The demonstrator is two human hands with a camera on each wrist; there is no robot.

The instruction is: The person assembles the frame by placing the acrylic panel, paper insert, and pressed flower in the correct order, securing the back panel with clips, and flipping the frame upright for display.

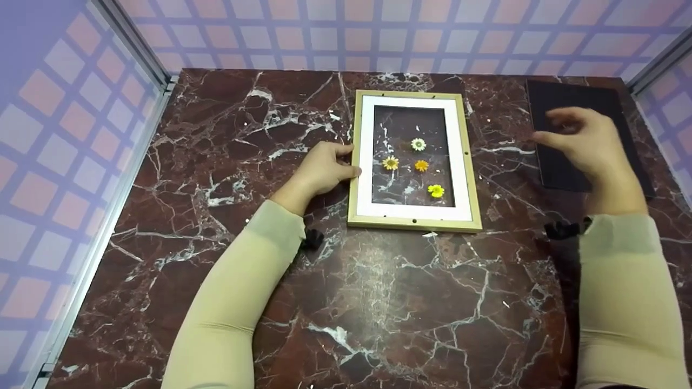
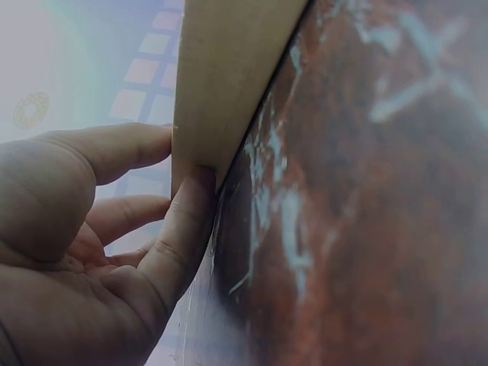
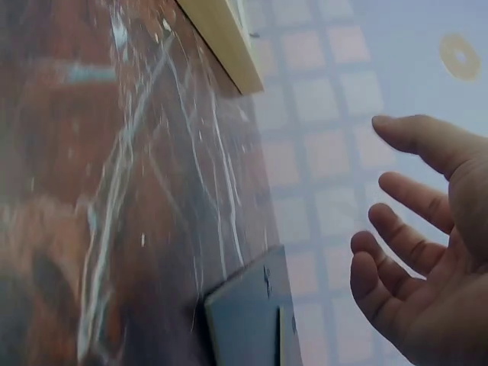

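A gold picture frame [image 1: 469, 162] with a white mat [image 1: 365, 156] lies flat on the marble table. Within the mat opening are a white daisy-like flower [image 1: 418, 144], a pale yellow one [image 1: 390, 163], an orange one [image 1: 421, 166] and a bright yellow one [image 1: 436, 190]. My left hand [image 1: 327, 167] holds the frame's left edge between thumb and fingers; the left wrist view shows fingertips against its gold side [image 2: 221, 84]. Raised over a black board [image 1: 562, 173] at the right, my right hand [image 1: 586, 143] has loosely bent, spread fingers with nothing between them.
Checkered walls [image 1: 324, 38] enclose the table at the back and sides, with a metal rail [image 1: 102, 237] along the left edge. The dark red marble tabletop [image 1: 421, 313] stretches in front of the frame. Black wrist mounts [image 1: 562, 230] sit by both sleeves.
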